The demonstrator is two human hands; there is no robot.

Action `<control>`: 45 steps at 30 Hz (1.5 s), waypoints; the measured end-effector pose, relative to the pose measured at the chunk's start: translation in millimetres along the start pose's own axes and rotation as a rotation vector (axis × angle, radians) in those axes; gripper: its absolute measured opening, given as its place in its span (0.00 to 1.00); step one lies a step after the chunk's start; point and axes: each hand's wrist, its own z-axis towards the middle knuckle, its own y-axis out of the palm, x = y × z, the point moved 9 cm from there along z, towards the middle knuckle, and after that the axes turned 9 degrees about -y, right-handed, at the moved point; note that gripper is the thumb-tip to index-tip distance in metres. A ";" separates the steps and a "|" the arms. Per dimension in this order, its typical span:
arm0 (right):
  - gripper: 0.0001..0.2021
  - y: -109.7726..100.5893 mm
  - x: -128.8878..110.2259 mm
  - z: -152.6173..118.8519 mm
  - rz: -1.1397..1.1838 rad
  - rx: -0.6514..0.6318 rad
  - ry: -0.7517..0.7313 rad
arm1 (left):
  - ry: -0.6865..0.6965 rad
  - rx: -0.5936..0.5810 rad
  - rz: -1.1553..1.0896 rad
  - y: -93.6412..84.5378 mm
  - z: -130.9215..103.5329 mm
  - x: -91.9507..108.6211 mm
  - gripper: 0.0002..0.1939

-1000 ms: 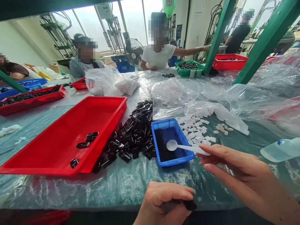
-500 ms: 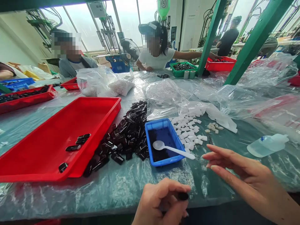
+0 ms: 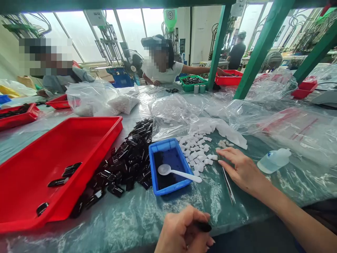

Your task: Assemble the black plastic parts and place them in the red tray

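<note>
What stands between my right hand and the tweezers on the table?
Nothing visible. The tweezers lie on the plastic-covered table right beside the right hand. The white pieces lie left of them, the bottle beyond the hand, both off that path.

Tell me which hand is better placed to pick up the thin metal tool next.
The right hand, I'd judge: it looks empty, with its fingers close to the thin metal tool. The left hand holds a black piece and is farther away.
</note>
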 end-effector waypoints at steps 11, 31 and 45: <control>0.05 -2.0 -4.5 3.6 -0.007 0.060 -0.046 | 0.045 -0.041 -0.004 0.0 1.9 -1.1 0.11; 0.10 -10.1 -126.6 -45.1 0.464 -0.032 -0.443 | 0.185 -0.074 0.181 8.8 3.0 7.7 0.05; 0.21 -1.3 -110.8 -58.9 0.530 0.004 -0.404 | 0.385 0.059 0.153 6.0 -3.6 0.9 0.08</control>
